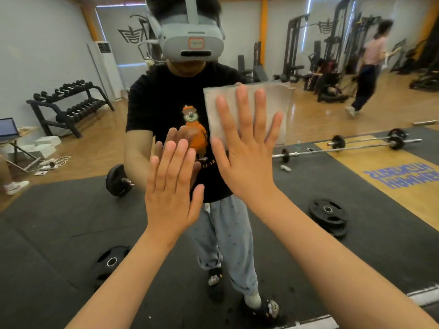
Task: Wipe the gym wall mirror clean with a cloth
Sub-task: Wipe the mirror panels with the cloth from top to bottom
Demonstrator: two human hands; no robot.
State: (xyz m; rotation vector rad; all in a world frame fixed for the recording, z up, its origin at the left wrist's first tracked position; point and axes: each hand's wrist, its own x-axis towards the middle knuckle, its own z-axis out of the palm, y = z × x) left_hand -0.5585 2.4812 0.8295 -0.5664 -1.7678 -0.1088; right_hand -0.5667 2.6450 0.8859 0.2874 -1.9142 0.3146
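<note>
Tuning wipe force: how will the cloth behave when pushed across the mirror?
Cloth looks thin and folded flat, so probably floppy and light. Right hand presses it with straight spread fingers; it should slide along, though the uncovered edges may bunch.

Mirror (59,43): cloth (278,100) flat against it; left hand (172,193) too.

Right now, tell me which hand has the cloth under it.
The right hand: it presses the pale cloth flat against the mirror. The left hand, lower down, touches the mirror bare, with no cloth.
</note>
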